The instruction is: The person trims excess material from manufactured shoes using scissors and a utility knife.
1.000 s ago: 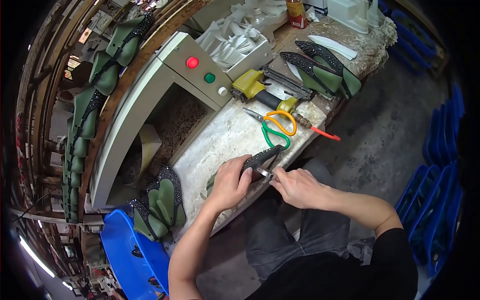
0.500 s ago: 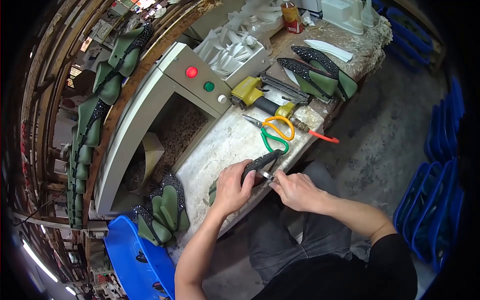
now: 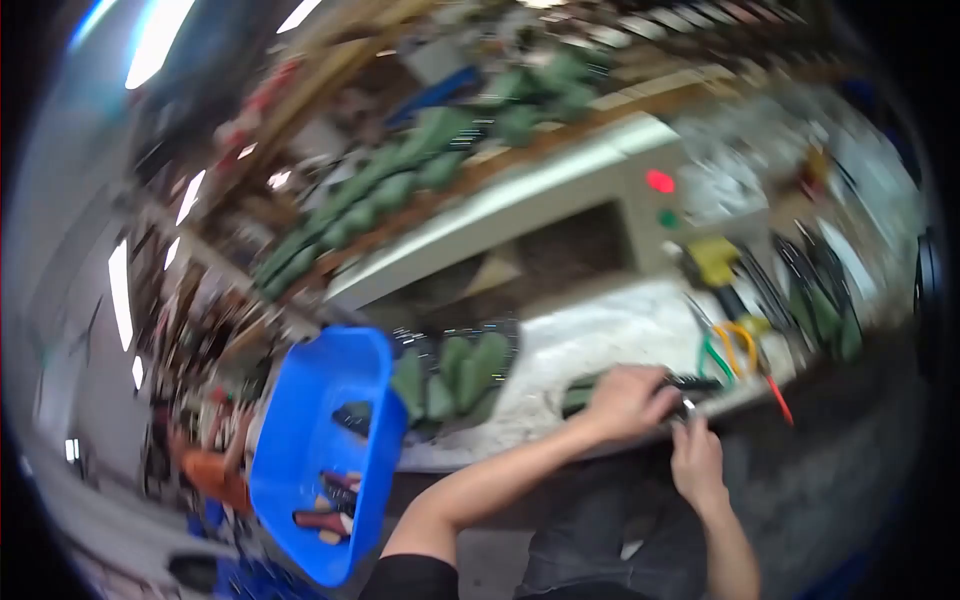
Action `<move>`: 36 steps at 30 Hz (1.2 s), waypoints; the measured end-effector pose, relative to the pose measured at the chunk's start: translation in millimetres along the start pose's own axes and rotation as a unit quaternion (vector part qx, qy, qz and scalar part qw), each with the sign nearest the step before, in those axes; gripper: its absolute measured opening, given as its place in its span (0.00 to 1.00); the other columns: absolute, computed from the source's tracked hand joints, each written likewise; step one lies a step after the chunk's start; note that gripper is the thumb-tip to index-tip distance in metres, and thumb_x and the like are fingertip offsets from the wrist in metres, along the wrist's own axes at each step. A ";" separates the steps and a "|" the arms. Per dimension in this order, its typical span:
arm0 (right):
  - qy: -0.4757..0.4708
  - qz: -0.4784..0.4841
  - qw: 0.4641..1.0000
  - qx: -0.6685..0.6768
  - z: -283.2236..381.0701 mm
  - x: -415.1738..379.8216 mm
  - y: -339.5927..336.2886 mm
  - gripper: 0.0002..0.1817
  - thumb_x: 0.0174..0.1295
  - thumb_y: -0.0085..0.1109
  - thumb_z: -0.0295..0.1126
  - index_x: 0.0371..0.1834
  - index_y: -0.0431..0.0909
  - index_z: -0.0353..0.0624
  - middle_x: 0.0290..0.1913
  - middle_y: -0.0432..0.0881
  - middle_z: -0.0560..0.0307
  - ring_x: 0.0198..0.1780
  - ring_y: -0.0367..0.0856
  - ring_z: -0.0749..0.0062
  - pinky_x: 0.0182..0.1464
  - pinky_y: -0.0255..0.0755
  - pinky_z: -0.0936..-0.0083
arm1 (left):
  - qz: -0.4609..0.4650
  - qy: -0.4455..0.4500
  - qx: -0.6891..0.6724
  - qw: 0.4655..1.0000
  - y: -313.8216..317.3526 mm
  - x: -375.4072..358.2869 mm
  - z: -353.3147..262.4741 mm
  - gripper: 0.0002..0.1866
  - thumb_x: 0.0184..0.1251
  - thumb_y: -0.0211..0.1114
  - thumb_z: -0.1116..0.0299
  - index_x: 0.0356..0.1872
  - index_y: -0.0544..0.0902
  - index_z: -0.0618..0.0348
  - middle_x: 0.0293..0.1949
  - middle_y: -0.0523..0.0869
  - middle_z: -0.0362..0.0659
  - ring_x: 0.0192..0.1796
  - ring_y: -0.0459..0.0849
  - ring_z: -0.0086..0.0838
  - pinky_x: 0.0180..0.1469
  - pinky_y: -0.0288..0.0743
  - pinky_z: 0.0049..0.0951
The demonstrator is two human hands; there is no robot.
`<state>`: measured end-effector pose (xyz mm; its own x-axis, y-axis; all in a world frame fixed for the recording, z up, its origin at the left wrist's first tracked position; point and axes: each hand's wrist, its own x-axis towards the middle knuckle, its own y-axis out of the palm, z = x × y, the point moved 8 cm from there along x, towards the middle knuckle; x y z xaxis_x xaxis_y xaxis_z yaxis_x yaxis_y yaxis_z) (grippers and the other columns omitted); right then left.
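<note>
The picture is smeared by motion. On the bench's front edge, my left hand (image 3: pixel 628 402) is closed around a shoe upper on a green last (image 3: pixel 577 396); its dark, pointed toe (image 3: pixel 700 384) sticks out to the right. Close by on the right, my right hand (image 3: pixel 697 462) has its fingers closed on a small shiny metal tool (image 3: pixel 689 405) held against the shoe. The tool's kind is too blurred to tell. Scissors with one orange and one green handle (image 3: pixel 750 350) lie just beyond the toe.
A blue plastic tub (image 3: pixel 375 355) with some shoes inside stands at the left. Glittery black uppers on green lasts (image 3: pixel 452 375) rest beside it. A machine with a red light (image 3: pixel 660 181) backs the bench. A yellow nail gun (image 3: pixel 714 262) and more lasted shoes (image 3: pixel 825 315) lie at the right.
My view has swung left, so the bench appears further right and the blue tub shows fully. Both hands stay at the shoe, the metal tool still in my right hand.
</note>
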<state>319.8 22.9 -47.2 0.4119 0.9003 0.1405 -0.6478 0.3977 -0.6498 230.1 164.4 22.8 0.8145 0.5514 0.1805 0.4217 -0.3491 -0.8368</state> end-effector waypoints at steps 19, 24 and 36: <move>0.012 -0.187 0.969 0.163 25.2 -5.5 7.8 0.10 0.78 0.57 0.31 0.52 0.79 0.35 0.34 0.89 0.46 0.28 0.85 0.43 0.32 0.77 0.57 | 0.107 -0.029 -0.082 0.990 -4.2 -9.2 -5.9 0.27 0.60 0.76 0.63 0.61 0.86 0.60 0.50 0.93 0.50 0.48 0.91 0.46 0.54 0.83 0.39; 0.013 -0.222 0.944 0.245 42.5 -34.0 12.4 0.13 0.80 0.55 0.33 0.51 0.76 0.31 0.34 0.88 0.43 0.29 0.85 0.44 0.33 0.77 0.56 | 0.049 -0.011 -0.049 0.998 -1.7 -41.5 3.7 0.28 0.58 0.76 0.66 0.62 0.85 0.59 0.48 0.94 0.49 0.47 0.91 0.47 0.53 0.83 0.39; 0.081 -0.154 0.942 0.287 -7.5 16.8 40.7 0.14 0.84 0.52 0.36 0.47 0.74 0.33 0.32 0.87 0.47 0.27 0.83 0.52 0.32 0.77 0.62 | 0.060 -0.052 -0.001 0.997 -3.4 -24.5 1.3 0.30 0.71 0.72 0.63 0.72 0.79 0.59 0.56 0.92 0.52 0.52 0.91 0.40 0.58 0.83 0.38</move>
<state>305.1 52.9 -76.9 0.6989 0.7066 0.1109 -0.7024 0.7073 -0.0797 208.2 153.0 20.5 0.8135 0.5810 0.0251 0.3248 -0.4180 -0.8484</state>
